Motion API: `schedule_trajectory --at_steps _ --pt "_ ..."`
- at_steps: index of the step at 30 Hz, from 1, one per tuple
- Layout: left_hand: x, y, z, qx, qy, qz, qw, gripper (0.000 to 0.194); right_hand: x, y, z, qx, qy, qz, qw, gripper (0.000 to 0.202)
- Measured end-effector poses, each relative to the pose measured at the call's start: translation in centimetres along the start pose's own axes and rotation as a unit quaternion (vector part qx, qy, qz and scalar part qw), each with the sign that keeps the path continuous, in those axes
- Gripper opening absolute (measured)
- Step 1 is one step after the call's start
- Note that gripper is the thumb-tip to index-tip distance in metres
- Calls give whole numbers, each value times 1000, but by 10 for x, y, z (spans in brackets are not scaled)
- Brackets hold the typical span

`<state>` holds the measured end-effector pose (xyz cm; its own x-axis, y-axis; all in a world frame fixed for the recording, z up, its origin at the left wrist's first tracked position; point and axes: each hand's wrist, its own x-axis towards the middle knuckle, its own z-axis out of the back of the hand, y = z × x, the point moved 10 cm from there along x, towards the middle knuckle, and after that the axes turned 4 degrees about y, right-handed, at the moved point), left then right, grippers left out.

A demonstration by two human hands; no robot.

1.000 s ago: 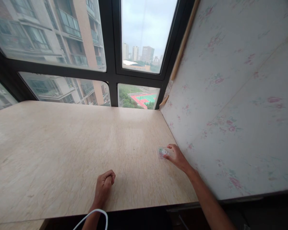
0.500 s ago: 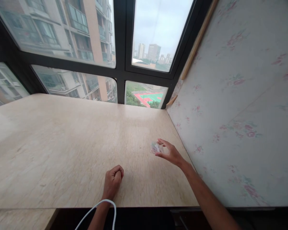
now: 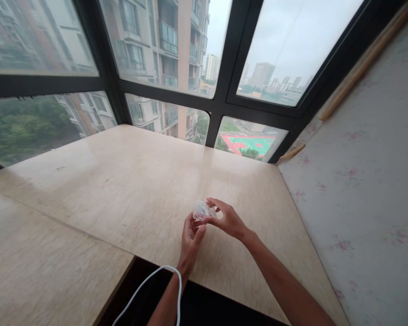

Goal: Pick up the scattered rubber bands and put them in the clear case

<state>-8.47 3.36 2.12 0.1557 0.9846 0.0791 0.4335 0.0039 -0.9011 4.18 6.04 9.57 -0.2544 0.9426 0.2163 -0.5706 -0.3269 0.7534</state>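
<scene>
A small clear plastic box (image 3: 200, 209) with pale coloured contents is held above the counter, its right end between the thumb and fingers of my right hand (image 3: 228, 221). What lies inside the box is too small to make out. My left hand (image 3: 191, 242) is just below and in front of the box, palm turned up and thumb apart from the fingers. Its fingertips reach the box's lower left edge; whether they touch it I cannot tell.
Beneath both hands spreads a beige marble-look counter (image 3: 139, 181), its front edge close to my forearms. A white cable (image 3: 146, 280) loops over my left forearm. Dark-framed windows (image 3: 221, 104) stand behind, and a flowered wall (image 3: 353, 213) borders the right side.
My left hand has opened from a fist and come up to the box. My right hand still holds the box, now nearer my left hand. The view has swung left.
</scene>
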Motion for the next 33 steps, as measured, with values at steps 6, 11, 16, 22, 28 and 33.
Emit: schedule_trajectory --at_steps 6,11,16,22,28,33 --pt "7 -7 -5 -141 14 2 990 40 0 17 -18 69 51 31 996 62" --pt "12 -12 -5 -142 3 7 990 38 2 18 -10 115 55 47 991 55" --pt "22 -11 -14 -112 16 3 994 40 9 28 10 100 74 69 990 48" --pt "40 -7 -26 -93 35 2 995 40 17 45 31 19 127 104 986 39" --pt "53 -3 -39 -94 42 7 995 37 22 49 36 -84 123 121 981 20" --pt "55 5 -49 -81 58 14 995 37 23 41 30 -153 122 106 975 19"
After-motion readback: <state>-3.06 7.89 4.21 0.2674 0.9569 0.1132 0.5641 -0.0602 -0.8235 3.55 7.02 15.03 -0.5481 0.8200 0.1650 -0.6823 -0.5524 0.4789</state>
